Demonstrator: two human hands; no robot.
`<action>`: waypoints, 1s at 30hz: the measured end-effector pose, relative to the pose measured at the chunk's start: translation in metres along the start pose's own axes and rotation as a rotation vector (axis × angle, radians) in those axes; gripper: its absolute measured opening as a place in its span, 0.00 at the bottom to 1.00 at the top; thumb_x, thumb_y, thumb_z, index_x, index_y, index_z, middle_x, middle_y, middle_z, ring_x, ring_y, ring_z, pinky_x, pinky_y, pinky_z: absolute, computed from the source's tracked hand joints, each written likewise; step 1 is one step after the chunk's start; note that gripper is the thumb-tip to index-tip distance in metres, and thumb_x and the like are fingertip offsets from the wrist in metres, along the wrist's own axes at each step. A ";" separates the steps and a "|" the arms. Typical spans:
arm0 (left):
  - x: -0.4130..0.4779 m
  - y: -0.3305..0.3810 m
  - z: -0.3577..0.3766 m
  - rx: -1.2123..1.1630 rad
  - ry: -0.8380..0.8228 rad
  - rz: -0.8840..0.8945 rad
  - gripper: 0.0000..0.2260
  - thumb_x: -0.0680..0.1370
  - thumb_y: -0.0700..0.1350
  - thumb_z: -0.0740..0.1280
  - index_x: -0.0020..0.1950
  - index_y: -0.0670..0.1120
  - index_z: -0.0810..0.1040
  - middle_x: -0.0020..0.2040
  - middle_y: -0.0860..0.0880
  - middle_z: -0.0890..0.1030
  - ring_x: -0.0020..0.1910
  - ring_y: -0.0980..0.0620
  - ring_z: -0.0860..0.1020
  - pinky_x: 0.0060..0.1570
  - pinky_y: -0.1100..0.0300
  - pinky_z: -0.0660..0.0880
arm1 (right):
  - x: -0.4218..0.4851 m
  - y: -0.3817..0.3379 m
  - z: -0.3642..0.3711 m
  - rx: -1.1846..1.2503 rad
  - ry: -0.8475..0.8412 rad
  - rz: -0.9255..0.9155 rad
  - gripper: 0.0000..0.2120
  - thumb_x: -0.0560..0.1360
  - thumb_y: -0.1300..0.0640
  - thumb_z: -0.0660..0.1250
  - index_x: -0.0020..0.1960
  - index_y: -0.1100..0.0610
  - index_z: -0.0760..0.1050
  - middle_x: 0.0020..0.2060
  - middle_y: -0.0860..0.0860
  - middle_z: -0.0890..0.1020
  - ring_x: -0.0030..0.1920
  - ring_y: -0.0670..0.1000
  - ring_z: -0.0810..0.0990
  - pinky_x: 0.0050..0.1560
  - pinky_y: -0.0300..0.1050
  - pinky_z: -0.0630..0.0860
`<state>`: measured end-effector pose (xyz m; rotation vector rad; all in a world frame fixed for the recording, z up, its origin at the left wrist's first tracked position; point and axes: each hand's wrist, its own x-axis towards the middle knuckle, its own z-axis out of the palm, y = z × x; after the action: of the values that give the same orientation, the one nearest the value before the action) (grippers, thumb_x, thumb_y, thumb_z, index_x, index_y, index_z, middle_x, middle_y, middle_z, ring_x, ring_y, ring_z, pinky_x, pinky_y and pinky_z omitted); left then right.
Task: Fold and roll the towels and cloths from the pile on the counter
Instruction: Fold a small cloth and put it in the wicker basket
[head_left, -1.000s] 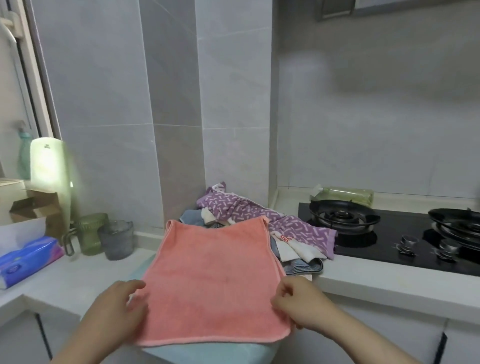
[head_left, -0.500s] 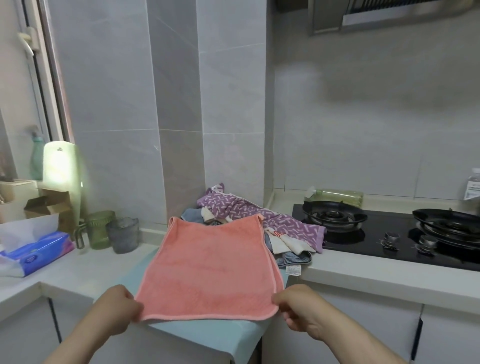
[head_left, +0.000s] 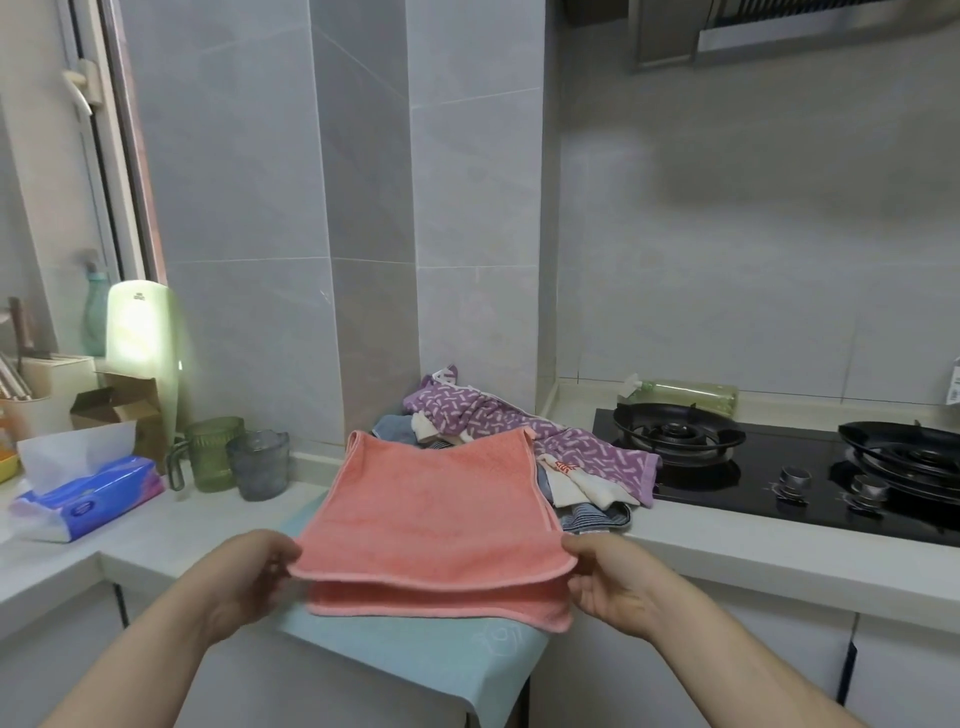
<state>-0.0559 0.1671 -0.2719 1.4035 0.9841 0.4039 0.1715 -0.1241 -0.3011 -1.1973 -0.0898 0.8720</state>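
A salmon-pink towel lies on a light blue cloth that hangs over the counter's front edge. My left hand pinches the towel's near left corner and my right hand pinches its near right corner. Both corners are raised a little, so a second pink layer shows underneath along the near edge. Behind the towel sits the pile of cloths, with a purple cloth with white dashes on top and striped and white pieces below it.
A black gas hob with two burners fills the counter to the right. On the left stand a green cup, a grey cup, a blue tissue pack and cardboard boxes. A green bottle lies behind the hob.
My hands slid from the towel's sides to its near corners and lifted them. The near edge has come up off the blue cloth and a lower layer now shows.
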 end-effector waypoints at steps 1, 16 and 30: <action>0.000 0.004 0.002 -0.024 -0.002 0.014 0.05 0.76 0.33 0.62 0.40 0.38 0.73 0.24 0.45 0.71 0.24 0.50 0.69 0.23 0.65 0.69 | 0.001 -0.001 0.000 0.018 0.012 -0.016 0.06 0.79 0.63 0.63 0.53 0.65 0.75 0.35 0.56 0.80 0.31 0.51 0.76 0.25 0.38 0.75; 0.011 0.001 0.018 0.386 0.028 -0.014 0.01 0.74 0.35 0.64 0.44 0.38 0.75 0.30 0.42 0.75 0.26 0.48 0.73 0.28 0.65 0.72 | 0.001 0.031 -0.025 -0.081 0.191 0.047 0.08 0.78 0.63 0.59 0.52 0.65 0.75 0.37 0.59 0.82 0.39 0.57 0.81 0.29 0.43 0.80; 0.002 0.002 0.015 0.130 0.027 -0.029 0.04 0.73 0.36 0.55 0.41 0.41 0.68 0.32 0.42 0.72 0.28 0.45 0.70 0.32 0.57 0.75 | 0.000 0.039 -0.026 -0.051 0.096 0.146 0.17 0.68 0.62 0.57 0.53 0.62 0.78 0.43 0.60 0.83 0.42 0.59 0.82 0.43 0.48 0.79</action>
<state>-0.0424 0.1591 -0.2721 1.5016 1.0676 0.3430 0.1628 -0.1404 -0.3443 -1.3041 0.0544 0.9426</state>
